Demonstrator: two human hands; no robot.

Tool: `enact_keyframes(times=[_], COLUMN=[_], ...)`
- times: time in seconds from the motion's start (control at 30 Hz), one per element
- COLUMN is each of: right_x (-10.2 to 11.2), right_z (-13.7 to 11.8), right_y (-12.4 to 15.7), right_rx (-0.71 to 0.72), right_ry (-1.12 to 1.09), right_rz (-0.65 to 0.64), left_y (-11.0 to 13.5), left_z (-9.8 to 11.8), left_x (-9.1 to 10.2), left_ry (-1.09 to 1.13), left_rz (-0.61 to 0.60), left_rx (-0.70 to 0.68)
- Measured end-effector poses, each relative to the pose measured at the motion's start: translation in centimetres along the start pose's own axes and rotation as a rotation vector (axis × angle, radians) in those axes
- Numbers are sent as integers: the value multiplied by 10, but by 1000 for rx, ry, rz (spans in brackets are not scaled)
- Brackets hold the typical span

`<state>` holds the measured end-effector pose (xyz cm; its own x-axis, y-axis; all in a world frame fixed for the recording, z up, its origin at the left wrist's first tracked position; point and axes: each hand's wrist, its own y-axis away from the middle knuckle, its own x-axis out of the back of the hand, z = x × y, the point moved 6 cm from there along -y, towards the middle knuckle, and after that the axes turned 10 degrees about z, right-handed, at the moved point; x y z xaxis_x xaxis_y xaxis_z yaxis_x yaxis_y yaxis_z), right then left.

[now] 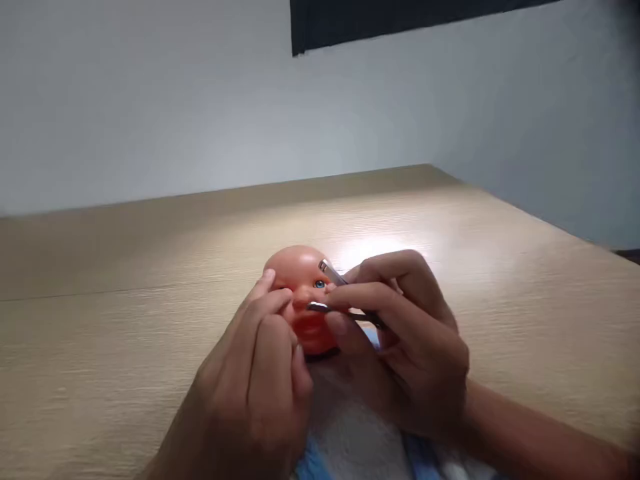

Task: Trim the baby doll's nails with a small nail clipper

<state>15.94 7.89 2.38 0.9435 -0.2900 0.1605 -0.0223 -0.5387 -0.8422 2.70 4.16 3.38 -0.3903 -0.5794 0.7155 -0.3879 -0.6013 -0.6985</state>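
Observation:
A bald orange-pink plastic doll head [293,267] lies face up on a folded cloth, with one blue glass-like eye [319,284] showing. My left hand [255,380] grips the head, its fingers across the cheek and beside the nose. My right hand [415,340] holds metal tweezers [333,273] with their two arms spread around the eye. One arm lies above the eye and the other below it. My fingers hide the doll's other eye and part of its mouth.
A white cloth with blue stripes [350,433] lies under the head and my wrists, on a light wooden table [125,280]. The table's far edge meets a pale grey wall [150,100], and a dark panel [400,13] hangs above.

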Motion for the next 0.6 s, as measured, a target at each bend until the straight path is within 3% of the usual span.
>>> enact_keyframes(times=[0.6], right_x=[-1], right_z=[1], right_y=[-3], right_rx=[27], right_ry=[35], right_rz=[-3], left_y=[-1], left_z=[0], left_x=[1], left_ry=[-3], left_rz=[74], left_rx=[-46])
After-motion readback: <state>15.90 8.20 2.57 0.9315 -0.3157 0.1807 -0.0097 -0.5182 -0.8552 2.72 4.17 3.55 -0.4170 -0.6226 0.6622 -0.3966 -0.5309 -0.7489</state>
